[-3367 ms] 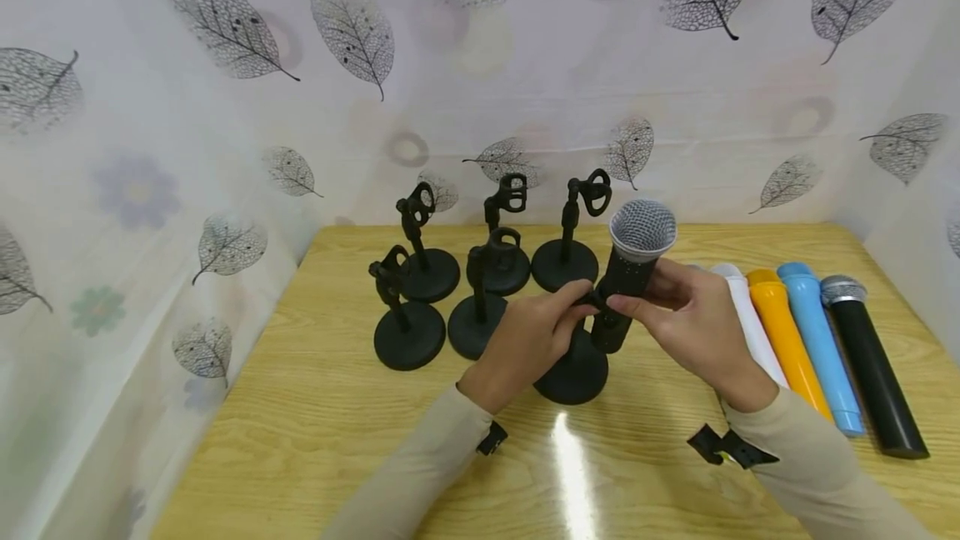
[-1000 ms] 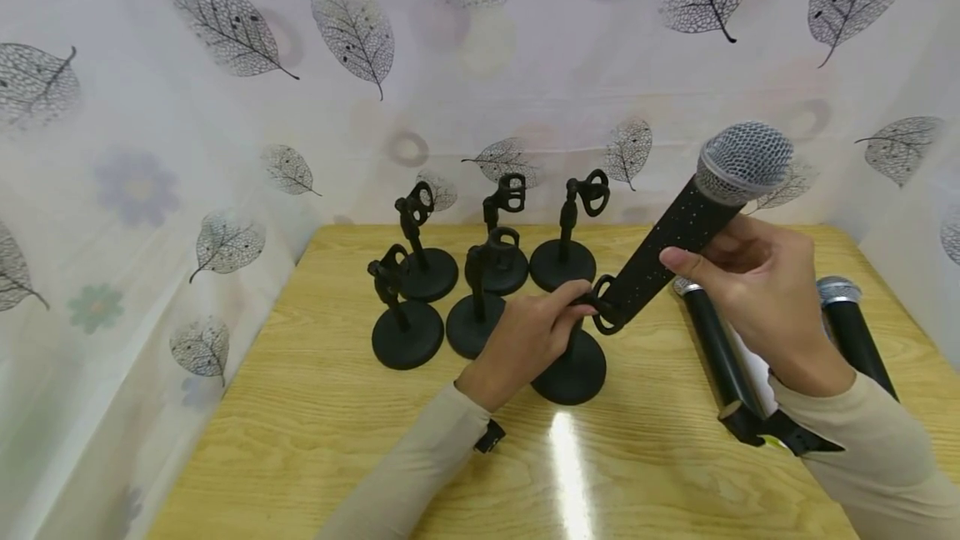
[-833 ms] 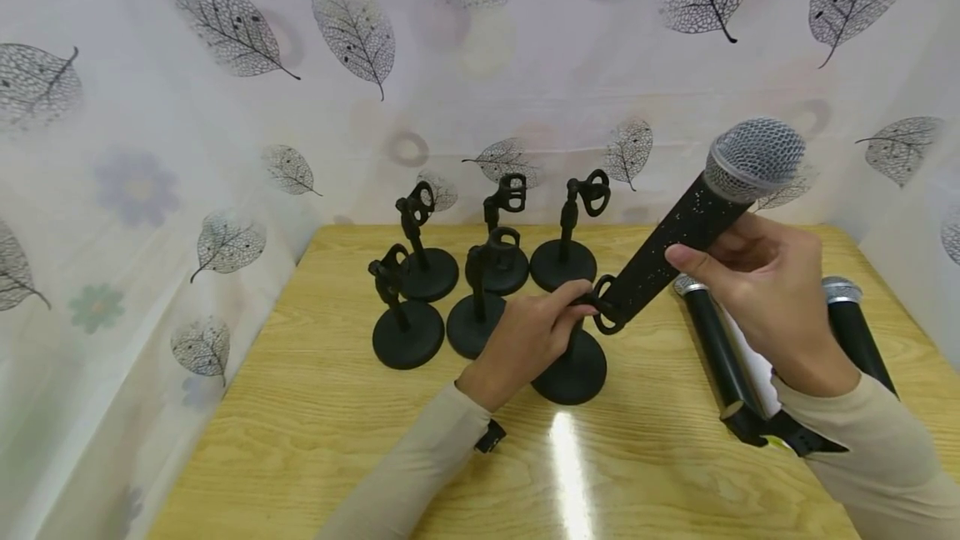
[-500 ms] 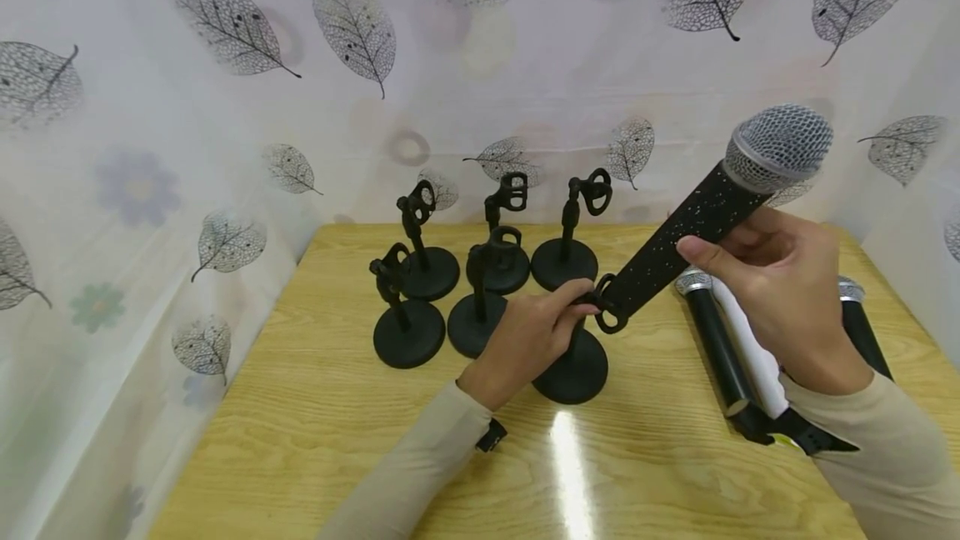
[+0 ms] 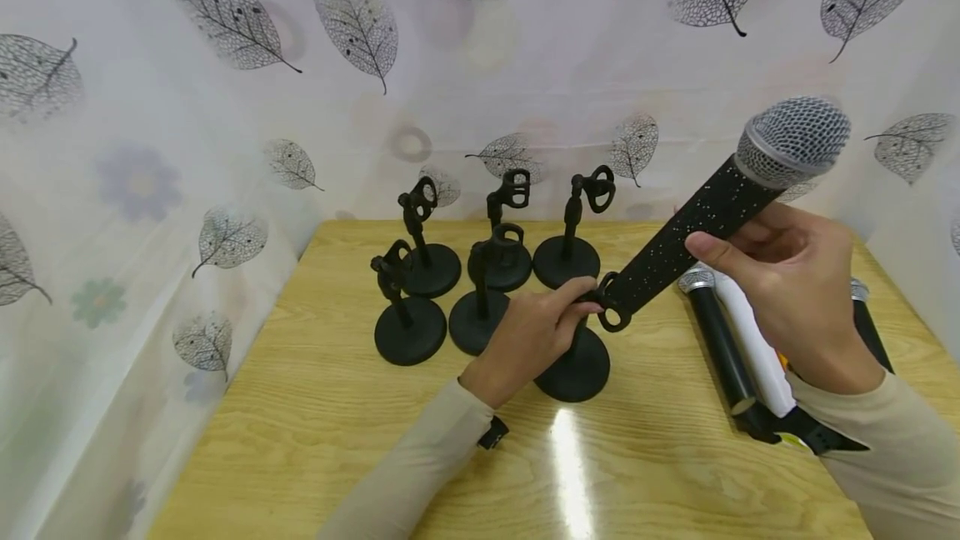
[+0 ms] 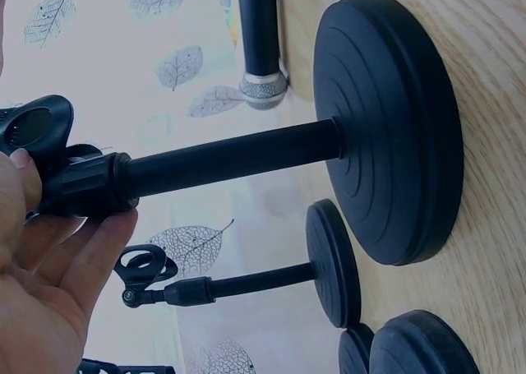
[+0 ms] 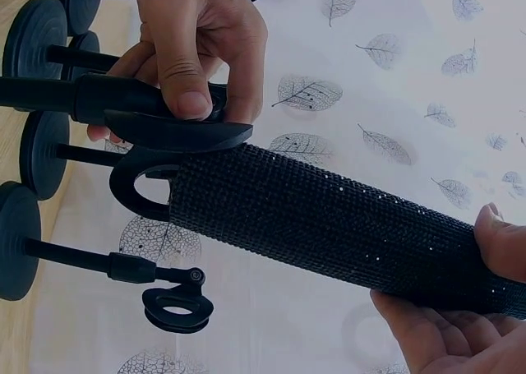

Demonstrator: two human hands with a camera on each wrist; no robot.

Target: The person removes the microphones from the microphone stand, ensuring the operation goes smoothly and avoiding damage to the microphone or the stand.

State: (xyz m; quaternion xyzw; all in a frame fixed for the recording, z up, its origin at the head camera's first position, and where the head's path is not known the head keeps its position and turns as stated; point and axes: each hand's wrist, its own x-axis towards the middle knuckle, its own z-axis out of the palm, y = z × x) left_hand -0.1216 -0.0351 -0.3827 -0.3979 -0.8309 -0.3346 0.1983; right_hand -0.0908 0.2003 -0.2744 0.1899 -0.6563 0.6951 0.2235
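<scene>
My left hand point(image 5: 517, 340) grips a black desktop microphone stand point(image 5: 579, 372) just below its clip point(image 5: 615, 317); the left wrist view shows fingers and thumb round the collar at the pole point(image 6: 234, 158) top. My right hand point(image 5: 806, 294) holds a black microphone point(image 5: 686, 236) with a sparkly body and a silver mesh head, thumb in front and fingers behind. The microphone slants, head up to the right. Its tail end meets the clip in the right wrist view, between the clip's curved sides point(image 7: 177, 133); how deep it sits I cannot tell.
Several matching black stands point(image 5: 411, 330) with bare clips stand to the left and behind. On the right lie a black microphone point(image 5: 716, 340), a white one point(image 5: 753, 340) and another black one point(image 5: 872, 332), partly behind my right arm. A leaf-patterned cloth point(image 5: 480, 65) hangs behind the wooden table point(image 5: 300, 440).
Earlier the microphone stood nearly upright close to the clip; it now leans right. Over the last second my right hand and the microphone head moved slightly right and up. My left hand kept its grip.
</scene>
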